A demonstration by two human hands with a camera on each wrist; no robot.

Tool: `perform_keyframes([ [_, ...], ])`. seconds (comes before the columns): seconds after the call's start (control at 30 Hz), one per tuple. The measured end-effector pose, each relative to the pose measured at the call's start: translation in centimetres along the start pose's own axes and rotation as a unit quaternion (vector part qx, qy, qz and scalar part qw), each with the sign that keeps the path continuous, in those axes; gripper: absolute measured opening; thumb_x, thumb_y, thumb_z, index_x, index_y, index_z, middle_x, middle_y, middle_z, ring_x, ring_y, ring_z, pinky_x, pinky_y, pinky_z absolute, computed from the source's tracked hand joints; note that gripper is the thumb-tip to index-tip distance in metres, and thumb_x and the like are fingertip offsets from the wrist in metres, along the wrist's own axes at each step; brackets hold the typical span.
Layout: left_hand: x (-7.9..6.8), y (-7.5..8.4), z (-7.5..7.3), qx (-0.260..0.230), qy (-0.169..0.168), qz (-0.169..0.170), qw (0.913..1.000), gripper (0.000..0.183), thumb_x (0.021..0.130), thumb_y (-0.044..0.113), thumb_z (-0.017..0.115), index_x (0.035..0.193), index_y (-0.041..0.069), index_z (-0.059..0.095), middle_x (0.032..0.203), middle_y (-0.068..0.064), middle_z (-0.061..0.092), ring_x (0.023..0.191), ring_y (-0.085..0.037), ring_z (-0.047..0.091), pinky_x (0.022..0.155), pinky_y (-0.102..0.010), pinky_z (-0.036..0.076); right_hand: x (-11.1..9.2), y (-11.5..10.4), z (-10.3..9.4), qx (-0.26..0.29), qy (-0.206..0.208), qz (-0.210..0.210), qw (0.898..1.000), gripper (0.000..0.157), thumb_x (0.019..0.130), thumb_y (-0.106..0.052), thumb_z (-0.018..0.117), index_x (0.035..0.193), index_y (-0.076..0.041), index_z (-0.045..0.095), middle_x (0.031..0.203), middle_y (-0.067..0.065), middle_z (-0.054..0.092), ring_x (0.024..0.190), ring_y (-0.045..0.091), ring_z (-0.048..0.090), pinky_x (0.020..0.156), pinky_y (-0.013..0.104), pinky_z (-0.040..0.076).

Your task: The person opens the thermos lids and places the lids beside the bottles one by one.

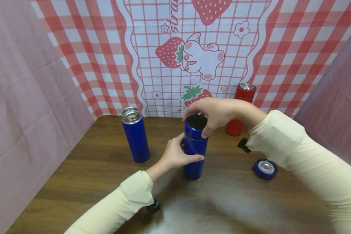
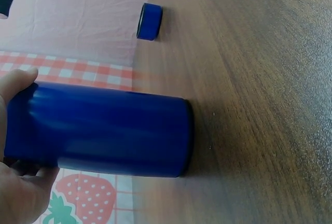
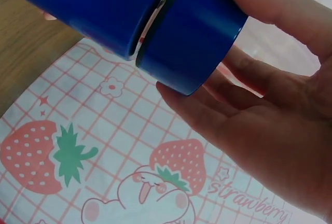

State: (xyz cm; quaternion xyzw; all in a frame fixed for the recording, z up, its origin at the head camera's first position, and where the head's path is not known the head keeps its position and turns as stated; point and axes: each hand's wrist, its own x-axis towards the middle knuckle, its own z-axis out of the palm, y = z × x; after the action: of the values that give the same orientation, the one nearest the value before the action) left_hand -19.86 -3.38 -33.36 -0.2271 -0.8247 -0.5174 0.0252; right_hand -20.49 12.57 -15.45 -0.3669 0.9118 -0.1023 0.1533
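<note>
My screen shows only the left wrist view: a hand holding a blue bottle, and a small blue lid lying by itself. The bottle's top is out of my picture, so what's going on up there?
Observer: The right hand has its fingers around the cap at the top of the held bottle.

Visitor: Oh! Then is there another bottle missing that loose lid?

Observer: Whose lid it is, I can't tell, but the head view shows a second blue bottle standing uncapped, left of the held one.
</note>
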Motion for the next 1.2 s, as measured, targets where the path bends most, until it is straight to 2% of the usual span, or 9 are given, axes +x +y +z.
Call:
perform_keyframes([
  [0.1, 0.0, -0.1, 0.1, 0.005, 0.002, 0.004, 1.0, 0.064, 0.068, 0.028, 0.086, 0.123, 0.015, 0.058, 0.112, -0.003, 0.071, 0.1, -0.015, 0.068, 0.086, -0.031, 0.056, 0.0, -0.1, 0.1, -0.008, -0.002, -0.005, 1.0, 0.065, 0.074, -0.009, 0.08, 0.132, -0.011, 0.052, 0.133, 0.01, 0.058, 0.119, 0.026, 0.057, 0.099, 0.049, 0.05],
  [0.23, -0.1, -0.1, 0.1, 0.007, 0.002, 0.007, 1.0, 0.067, 0.068, 0.029, 0.086, 0.126, 0.015, 0.056, 0.115, -0.004, 0.071, 0.103, -0.017, 0.068, 0.087, -0.031, 0.056, 0.1, -0.5, 0.3, -0.022, 0.005, 0.008, 1.0, 0.072, 0.077, -0.025, 0.08, 0.139, -0.008, 0.046, 0.136, 0.013, 0.056, 0.123, 0.028, 0.055, 0.1, 0.048, 0.049],
  [0.33, -0.1, 0.0, 0.1, 0.004, -0.001, 0.005, 1.0, 0.071, 0.068, 0.028, 0.086, 0.13, 0.015, 0.054, 0.118, -0.006, 0.069, 0.106, -0.017, 0.068, 0.088, -0.032, 0.056, 0.1, -0.9, 0.6, -0.036, 0.026, 0.04, 0.998, 0.076, 0.08, -0.04, 0.076, 0.139, -0.005, 0.044, 0.135, 0.016, 0.056, 0.125, 0.03, 0.054, 0.102, 0.049, 0.048],
  [0.43, -0.2, 0.1, 0.1, 0.003, 0.002, 0.002, 1.0, 0.074, 0.067, 0.027, 0.087, 0.132, 0.013, 0.053, 0.121, -0.008, 0.068, 0.107, -0.019, 0.067, 0.089, -0.033, 0.056, 0.2, -1.5, 0.9, -0.047, 0.051, 0.079, 0.994, 0.079, 0.081, -0.048, 0.072, 0.137, -0.001, 0.043, 0.134, 0.019, 0.057, 0.125, 0.033, 0.055, 0.102, 0.05, 0.048],
  [0.6, -0.2, 0.1, 0.1, 0.005, 0.005, 0.002, 1.0, 0.077, 0.067, 0.028, 0.087, 0.133, 0.011, 0.052, 0.121, -0.009, 0.068, 0.107, -0.02, 0.068, 0.088, -0.033, 0.057, 0.2, -2.1, 1.1, -0.053, 0.071, 0.128, 0.988, 0.073, 0.081, -0.047, 0.072, 0.131, 0.002, 0.05, 0.127, 0.02, 0.061, 0.113, 0.032, 0.062, 0.092, 0.046, 0.055],
  [0.8, -0.1, 0.1, 0.1, 0.003, -0.001, -0.001, 1.0, 0.081, 0.068, 0.027, 0.087, 0.137, 0.012, 0.049, 0.124, -0.008, 0.067, 0.109, -0.02, 0.067, 0.091, -0.035, 0.056, 0.4, -2.3, 1.0, -0.058, 0.076, 0.148, 0.984, 0.058, 0.08, -0.046, 0.074, 0.113, 0.0, 0.064, 0.105, 0.015, 0.07, 0.087, 0.023, 0.068, 0.076, 0.037, 0.059],
  [1.2, -0.1, 0.2, 0.1, -0.001, -0.004, -0.005, 1.0, 0.077, 0.067, 0.027, 0.087, 0.134, 0.014, 0.052, 0.122, -0.007, 0.068, 0.109, -0.02, 0.067, 0.091, -0.035, 0.056, 0.4, -1.9, 0.8, -0.067, 0.082, 0.166, 0.98, 0.062, 0.076, -0.048, 0.077, 0.113, 0.0, 0.065, 0.107, 0.016, 0.07, 0.092, 0.024, 0.067, 0.078, 0.038, 0.059],
])
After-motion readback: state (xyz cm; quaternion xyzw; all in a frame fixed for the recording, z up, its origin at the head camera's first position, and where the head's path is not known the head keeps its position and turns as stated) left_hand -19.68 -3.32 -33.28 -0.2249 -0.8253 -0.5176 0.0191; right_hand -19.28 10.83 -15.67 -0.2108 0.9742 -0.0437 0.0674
